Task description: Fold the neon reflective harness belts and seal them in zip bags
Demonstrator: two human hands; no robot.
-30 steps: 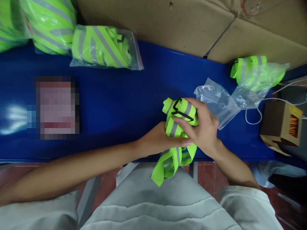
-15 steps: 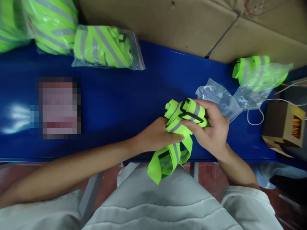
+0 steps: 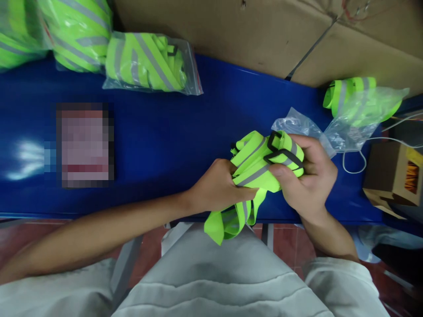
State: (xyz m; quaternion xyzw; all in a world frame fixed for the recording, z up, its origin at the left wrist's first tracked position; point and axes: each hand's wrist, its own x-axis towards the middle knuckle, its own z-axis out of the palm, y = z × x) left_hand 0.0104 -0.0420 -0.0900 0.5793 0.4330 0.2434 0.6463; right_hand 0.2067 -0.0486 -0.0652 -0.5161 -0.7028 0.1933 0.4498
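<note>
Both hands hold a bundle of neon yellow-green reflective strap [image 3: 253, 174] with grey stripes, above the table's front edge. My right hand [image 3: 313, 176] is closed around the rolled end, thumb in front beside two black buckles [image 3: 280, 152]. My left hand [image 3: 224, 185] grips the folded middle, its thumb across the front and its other fingers partly hidden behind. Loose loops of the strap hang below the left hand, over my lap. Just behind the right hand lies a clear plastic bag [image 3: 294, 122] on the blue table [image 3: 158, 136].
Bagged reflective straps [image 3: 145, 61] lie at the back left, more of them beside. Another neon bundle [image 3: 350, 99], partly under clear plastic, rests back right. Cardboard [image 3: 214, 28] lines the back. At right stand an open cardboard box [image 3: 385, 171] and a white cord [image 3: 353, 171]. A blurred-out rectangle [image 3: 86, 145] is left.
My right hand has moved to the right with the buckled end, stretching the bundle wider between the hands. The left hand has stayed nearly in place. The whole view has shifted slightly.
</note>
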